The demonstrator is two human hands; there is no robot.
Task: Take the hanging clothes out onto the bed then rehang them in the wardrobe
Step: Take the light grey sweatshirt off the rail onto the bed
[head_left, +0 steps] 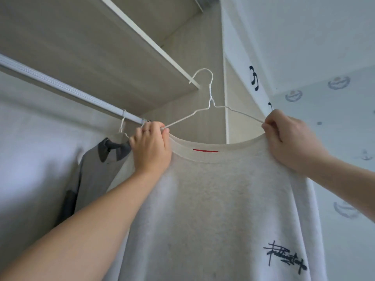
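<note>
Two fists, left hand [151,147] and right hand [290,138], around sweatshirt [223,199] shoulders near wardrobe rail [60,86].

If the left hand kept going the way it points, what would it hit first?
Probably the rail, just above the knuckles of the left hand, which grips the hanger. Depth is unclear, so it might pass in front of it.

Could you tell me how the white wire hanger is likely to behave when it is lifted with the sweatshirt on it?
The white wire hanger looks thin, so it probably bends under load. The left hand and right hand pinch its arms, which likely steadies it. The sweatshirt hangs limp, so it may slide along the smooth wire if tilted.
</note>
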